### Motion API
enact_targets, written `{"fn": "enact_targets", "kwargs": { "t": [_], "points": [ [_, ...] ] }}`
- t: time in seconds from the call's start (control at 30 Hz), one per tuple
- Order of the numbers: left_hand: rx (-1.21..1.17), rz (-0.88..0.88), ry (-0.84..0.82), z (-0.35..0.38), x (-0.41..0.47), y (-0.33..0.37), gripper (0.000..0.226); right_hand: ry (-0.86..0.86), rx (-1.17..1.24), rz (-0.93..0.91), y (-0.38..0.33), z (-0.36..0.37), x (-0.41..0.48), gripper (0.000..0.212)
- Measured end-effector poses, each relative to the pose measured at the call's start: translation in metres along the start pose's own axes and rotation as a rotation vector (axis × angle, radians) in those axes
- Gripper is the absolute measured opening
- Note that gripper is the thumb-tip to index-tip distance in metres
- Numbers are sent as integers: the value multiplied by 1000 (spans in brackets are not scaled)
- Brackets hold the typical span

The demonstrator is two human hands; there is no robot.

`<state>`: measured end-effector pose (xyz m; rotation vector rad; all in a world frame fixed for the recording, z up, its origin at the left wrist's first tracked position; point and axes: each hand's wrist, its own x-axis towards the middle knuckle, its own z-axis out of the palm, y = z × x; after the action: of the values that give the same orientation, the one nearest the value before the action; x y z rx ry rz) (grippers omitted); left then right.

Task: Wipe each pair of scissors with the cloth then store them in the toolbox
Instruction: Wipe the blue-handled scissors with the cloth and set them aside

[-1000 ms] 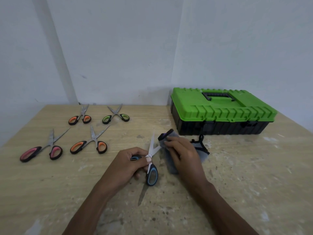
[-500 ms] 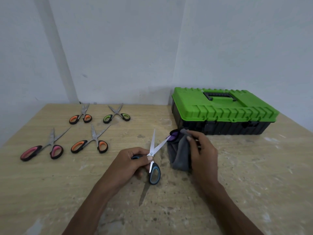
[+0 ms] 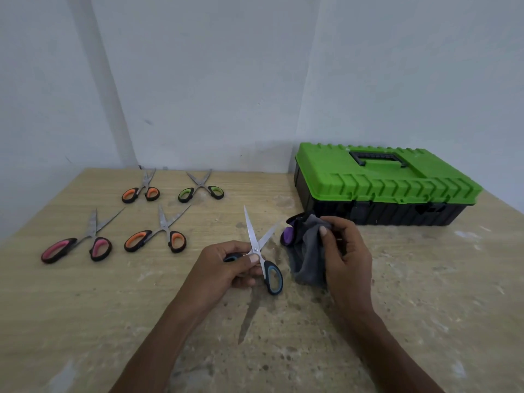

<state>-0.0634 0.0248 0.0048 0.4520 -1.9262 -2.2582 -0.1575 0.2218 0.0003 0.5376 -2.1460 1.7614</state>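
Your left hand (image 3: pixel 224 270) pinches the open scissors (image 3: pixel 251 236) at the pivot; your right hand (image 3: pixel 348 259) grips the cloth (image 3: pixel 309 256): wipe each blade tipward.

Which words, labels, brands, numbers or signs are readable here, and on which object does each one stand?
There is no readable text.
The toolbox shows no legible brand or label.
The blue-handled scissors show no print on the blades.
The cloth shows no tag.
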Motion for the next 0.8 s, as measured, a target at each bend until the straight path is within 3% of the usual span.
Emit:
{"fn": "enact_targets", "kwargs": {
  "t": [0.37, 0.8],
  "points": [
    [-62, -5, 133, 7, -3, 0, 12, -40, -99, -27, 7, 8, 0, 19],
    [-59, -23, 62, 3, 0, 2, 12, -72, -181, -205, -2, 19, -5, 25]
  ]
}}
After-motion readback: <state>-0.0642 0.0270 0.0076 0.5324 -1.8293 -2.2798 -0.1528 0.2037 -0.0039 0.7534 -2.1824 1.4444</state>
